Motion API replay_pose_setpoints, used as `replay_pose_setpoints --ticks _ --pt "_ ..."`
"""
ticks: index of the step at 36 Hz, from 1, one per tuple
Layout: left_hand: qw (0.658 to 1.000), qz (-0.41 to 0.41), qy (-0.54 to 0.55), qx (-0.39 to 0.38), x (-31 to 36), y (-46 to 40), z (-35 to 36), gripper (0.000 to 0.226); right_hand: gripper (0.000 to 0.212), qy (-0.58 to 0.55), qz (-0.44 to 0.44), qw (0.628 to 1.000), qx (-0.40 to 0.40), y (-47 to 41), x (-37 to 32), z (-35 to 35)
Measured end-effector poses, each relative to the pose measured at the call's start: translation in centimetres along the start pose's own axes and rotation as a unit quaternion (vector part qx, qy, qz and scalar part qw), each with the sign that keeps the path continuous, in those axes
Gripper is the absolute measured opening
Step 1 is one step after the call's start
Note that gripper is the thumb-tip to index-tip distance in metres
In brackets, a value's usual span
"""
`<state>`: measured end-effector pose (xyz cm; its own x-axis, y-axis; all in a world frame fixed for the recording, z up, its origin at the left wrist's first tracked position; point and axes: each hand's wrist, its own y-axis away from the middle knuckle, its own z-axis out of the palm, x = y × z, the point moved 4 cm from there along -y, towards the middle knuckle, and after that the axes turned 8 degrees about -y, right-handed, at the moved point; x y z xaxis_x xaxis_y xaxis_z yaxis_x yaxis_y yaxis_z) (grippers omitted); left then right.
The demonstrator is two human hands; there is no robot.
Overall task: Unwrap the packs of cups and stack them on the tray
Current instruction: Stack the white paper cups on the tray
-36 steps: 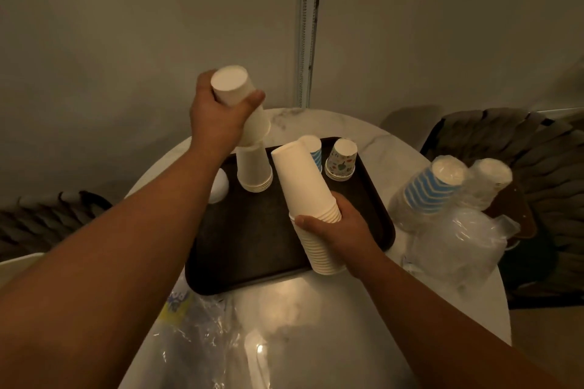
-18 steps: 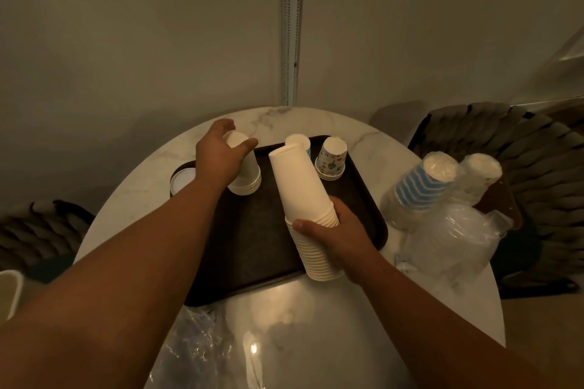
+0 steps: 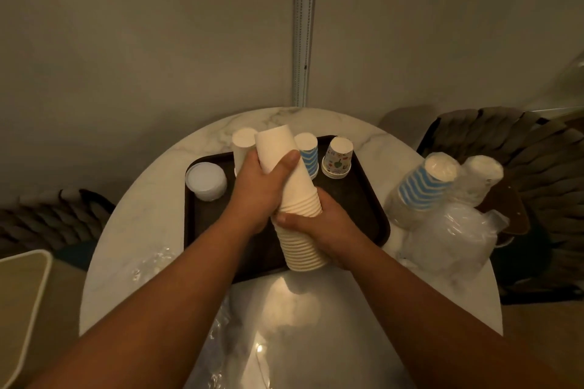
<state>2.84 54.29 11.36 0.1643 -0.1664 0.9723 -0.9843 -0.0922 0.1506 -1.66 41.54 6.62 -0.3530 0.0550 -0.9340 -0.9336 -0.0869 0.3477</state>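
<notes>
The left hand (image 3: 257, 191) has come off the short white pile at the tray's far left, where it sat half a second ago, and now wraps the upper part of the white stack (image 3: 292, 199) that the right hand (image 3: 319, 226) held alone before.

Nearest the camera, crumpled wrap (image 3: 151, 265) lies on the marble table (image 3: 316, 309), left of the forearms. Over the near edge of the dark tray (image 3: 363, 215) the white stack tilts, its closed end pointing up and away. The right hand grips it low, thumb across the front and fingers curled behind, with many rims showing below. The left hand clasps it higher up, thumb lying across the top cups.

The step in hand looks to be splitting a few cups off the top to carry to the tray. Next the left hand needs to pull upward along the stack's axis while the right holds the rest firm; nested paper cups stick, so a slight twist may help, and too hard a squeeze would crush them.

Farther back on the tray stand a lid-like white disc (image 3: 206, 181), the white pile (image 3: 243, 147), a blue-striped pile (image 3: 308, 155) and a printed pile (image 3: 338, 158). To the right, off the tray, two packs (image 3: 423, 189) lean in their wrap, not yet opened.
</notes>
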Motion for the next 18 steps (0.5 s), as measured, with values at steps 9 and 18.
replay_pose_setpoints --ticks 9,18 --pt "0.995 -0.035 0.002 0.091 0.6 -0.3 -0.6 0.062 0.072 0.062 -0.042 0.995 0.063 0.4 -1.2 0.4" --pt "0.981 -0.048 -0.054 0.179 0.9 -1.0 -0.3 0.059 0.067 0.168 -0.092 0.977 0.097 -0.2 -1.7 -0.2"
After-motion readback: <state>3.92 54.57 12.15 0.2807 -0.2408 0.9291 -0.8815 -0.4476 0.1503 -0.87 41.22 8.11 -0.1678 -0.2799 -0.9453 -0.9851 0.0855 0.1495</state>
